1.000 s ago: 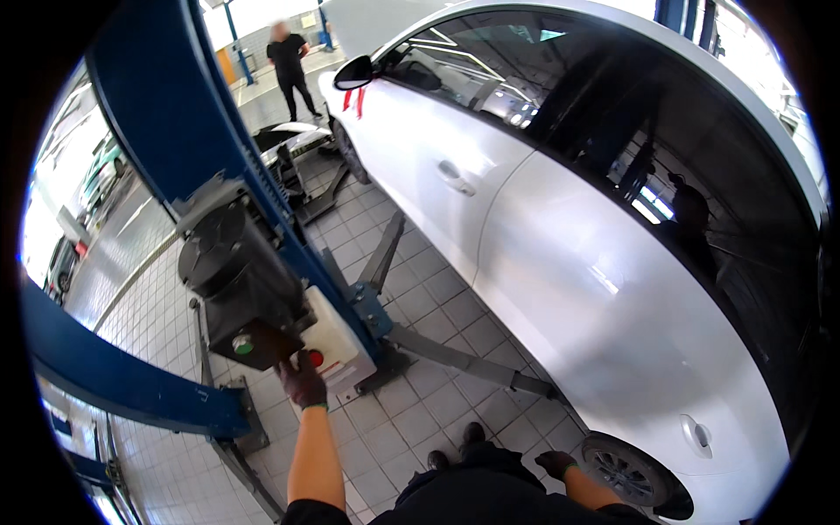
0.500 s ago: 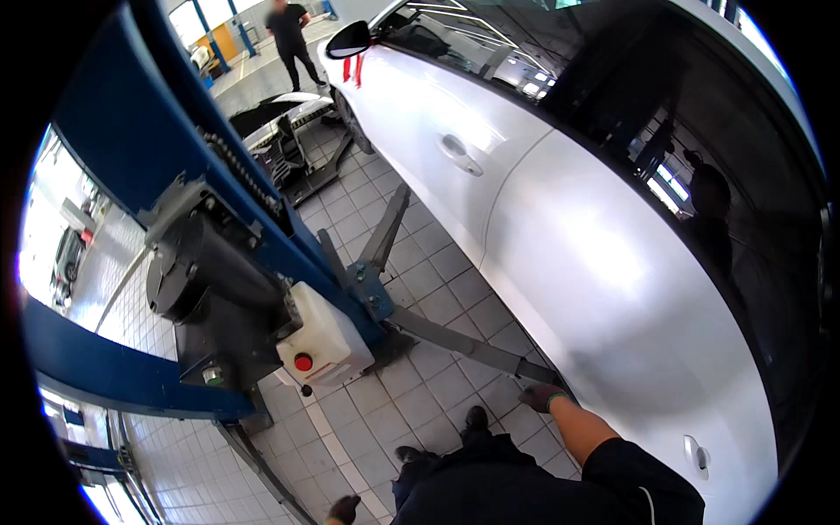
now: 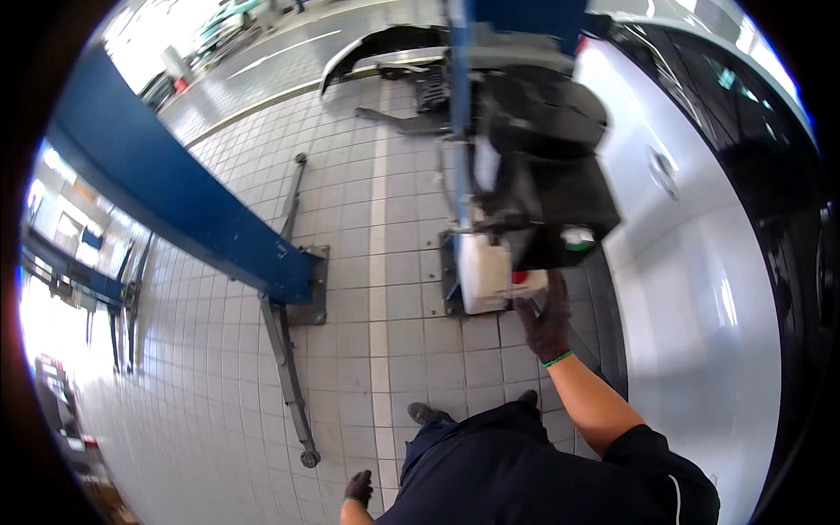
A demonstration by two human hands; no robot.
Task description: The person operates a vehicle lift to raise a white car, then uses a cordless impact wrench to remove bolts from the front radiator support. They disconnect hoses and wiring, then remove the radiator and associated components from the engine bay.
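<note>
The right hand point(image 3: 544, 322), in a dark glove with a green edge at the cuff, is just right of the centre of the frame. Its fingers point up, half spread, with the thumb apart, at the lower edge of a black motor housing point(image 3: 556, 162); whether it touches or grips anything there, I cannot tell. A green button point(image 3: 577, 237) shows on the housing's underside, a little blurred. Just left of the hand, near the centre, stands a white tank point(image 3: 484, 278) with 1 red cap point(image 3: 520, 277), partly overlapped by the housing. The left hand point(image 3: 359, 487), also gloved, hangs at the bottom centre, fingers loosely bent around nothing visible.

A blue post point(image 3: 529, 12) rises at the top centre behind the housing. A white car point(image 3: 691, 297) fills the right side. At the left, 1 more blue post point(image 3: 166, 188) slants down to a base plate, and a grey arm point(image 3: 284, 363) runs below it. The person's 2 dark shoes point(image 3: 423, 412) show at the lower centre on grey tiles point(image 3: 346, 385).
</note>
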